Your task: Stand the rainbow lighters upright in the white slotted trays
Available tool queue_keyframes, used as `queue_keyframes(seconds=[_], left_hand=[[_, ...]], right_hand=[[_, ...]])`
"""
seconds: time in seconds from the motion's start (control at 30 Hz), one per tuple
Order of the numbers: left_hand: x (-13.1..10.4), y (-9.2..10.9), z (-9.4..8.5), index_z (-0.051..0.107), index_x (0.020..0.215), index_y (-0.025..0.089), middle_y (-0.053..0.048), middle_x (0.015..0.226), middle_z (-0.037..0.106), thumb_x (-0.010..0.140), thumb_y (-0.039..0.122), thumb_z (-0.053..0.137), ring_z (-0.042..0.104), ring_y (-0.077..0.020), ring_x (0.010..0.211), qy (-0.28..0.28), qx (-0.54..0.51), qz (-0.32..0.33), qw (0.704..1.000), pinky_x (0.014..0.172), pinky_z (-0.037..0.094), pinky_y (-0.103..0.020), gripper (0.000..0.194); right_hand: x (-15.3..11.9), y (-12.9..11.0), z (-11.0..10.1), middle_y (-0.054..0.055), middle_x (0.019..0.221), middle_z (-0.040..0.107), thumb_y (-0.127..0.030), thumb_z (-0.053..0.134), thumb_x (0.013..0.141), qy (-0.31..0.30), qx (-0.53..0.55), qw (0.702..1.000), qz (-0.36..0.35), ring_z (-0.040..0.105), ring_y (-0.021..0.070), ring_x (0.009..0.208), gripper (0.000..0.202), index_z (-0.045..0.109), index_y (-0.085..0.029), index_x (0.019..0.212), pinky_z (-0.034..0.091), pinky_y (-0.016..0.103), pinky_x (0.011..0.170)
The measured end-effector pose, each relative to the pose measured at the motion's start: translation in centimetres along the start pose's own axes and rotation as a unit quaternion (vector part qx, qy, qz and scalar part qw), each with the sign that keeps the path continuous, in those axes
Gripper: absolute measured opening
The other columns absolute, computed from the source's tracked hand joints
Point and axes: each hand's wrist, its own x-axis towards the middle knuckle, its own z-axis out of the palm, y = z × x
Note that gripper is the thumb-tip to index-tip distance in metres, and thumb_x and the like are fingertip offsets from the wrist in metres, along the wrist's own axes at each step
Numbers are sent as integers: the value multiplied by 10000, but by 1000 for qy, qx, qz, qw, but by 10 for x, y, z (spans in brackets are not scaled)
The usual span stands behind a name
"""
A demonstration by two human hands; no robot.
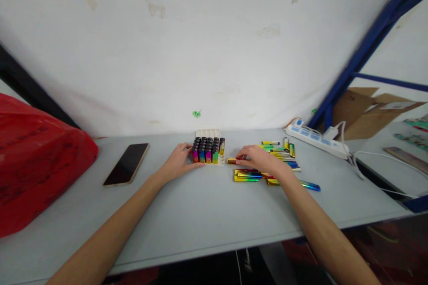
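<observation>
White tray [207, 133] was only part-filled with standing lighters [204, 150], left hand [177, 160] placed fingers-apart at its left, while to its right one lighter [231, 160] was pinched by right hand [258, 159] fingers, loads of loose lighters [247, 178] left.

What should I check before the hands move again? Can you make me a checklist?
1. Left hand by the tray: ok, at its left side.
2. Right hand has a firm grip on the gold lighter: cannot tell, because the hand hides part of it.
3. Standing lighters upright: ok, bunched together in the tray.
4. Free slots in the tray: ok, some show at the back and front right.
5. Loose lighters lined up neatly: not ok, they lie scattered at different angles.
6. Phone away from both hands: ok, it lies apart, left of the left hand.
</observation>
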Motion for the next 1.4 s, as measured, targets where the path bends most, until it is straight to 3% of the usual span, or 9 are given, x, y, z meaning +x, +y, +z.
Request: queue_keyframes(seconds=[0.2, 0.37, 0.5, 0.6, 0.73, 0.87, 1.07, 1.23, 1.4], left_hand=[[0, 2, -1, 746, 1034, 208, -134, 1178, 689, 769, 817, 707, 605, -373, 1174, -4, -2, -2, 1000, 1076, 513, -517, 665], [-1, 3, -1, 751, 1021, 205, -132, 1173, 686, 734, 804, 746, 615, -370, 1158, 0, -12, -7, 1000, 1074, 522, -510, 664], [-1, 4, -1, 746, 1014, 212, -124, 1149, 685, 737, 812, 738, 614, -366, 1144, 0, -12, -7, 1000, 1061, 528, -504, 661], [0, 4, -1, 740, 1000, 211, -122, 1138, 681, 742, 821, 726, 610, -364, 1138, -6, -7, -10, 1000, 1042, 535, -491, 662], [0, 4, -1, 742, 983, 210, -109, 1117, 678, 731, 814, 744, 615, -352, 1118, -6, -14, -15, 1000, 1028, 541, -479, 655], [0, 4, -3, 742, 984, 209, -110, 1113, 678, 727, 809, 750, 621, -354, 1119, -2, -10, -11, 1000, 1040, 537, -484, 652], [1, 5, -6, 758, 1013, 209, -113, 1167, 689, 743, 792, 753, 634, -354, 1126, -18, -15, -2, 1000, 1060, 531, -485, 643], [0, 4, -6, 772, 1015, 194, -122, 1155, 688, 701, 805, 773, 626, -369, 1151, -17, -21, -5, 1000, 1063, 530, -502, 687], [-1, 6, -6, 776, 1077, 200, -110, 1144, 699, 688, 770, 805, 640, -361, 1134, -17, -32, 2, 999, 1041, 545, -471, 691]], right_hand=[[-2, 1, 2, 79, 912, 796, -358, 644, 1014, 18, -1, 999, 34, 701, 220, 793, 195, 772, -217, 977, 471, 304, 757], [-7, 4, -6, 34, 875, 776, -419, 509, 1072, 120, 91, 987, 61, 668, 190, 740, 241, 609, -218, 1158, 466, 292, 729], [0, 7, -2, -19, 713, 661, -544, 576, 1005, 221, 162, 958, 85, 548, 164, 628, 350, 638, -211, 1095, 405, 278, 641], [11, 5, 10, -24, 688, 598, -615, 706, 885, 259, 308, 909, 106, 502, 148, 630, 426, 696, -196, 957, 392, 277, 623], [21, -8, 22, -8, 773, 606, -707, 743, 803, 266, 520, 801, 131, 558, 142, 696, 512, 640, -207, 849, 479, 275, 672], [22, -23, 24, -11, 810, 620, -741, 742, 785, 196, 618, 751, 124, 595, 150, 699, 544, 554, -235, 853, 539, 299, 673], [23, -27, 33, -124, 606, 301, -757, 660, 855, 145, 566, 802, 126, 227, 75, 451, 526, 514, -253, 899, 254, 208, 429], [25, -26, 40, -73, 572, 360, -759, 534, 929, 248, 386, 881, 117, 327, 102, 516, 590, 423, -236, 677, 276, 256, 489], [26, -31, 40, -49, 547, 310, -642, 506, 915, 291, 264, 909, 138, 317, 116, 549, 552, 352, -244, 565, 237, 292, 543]])
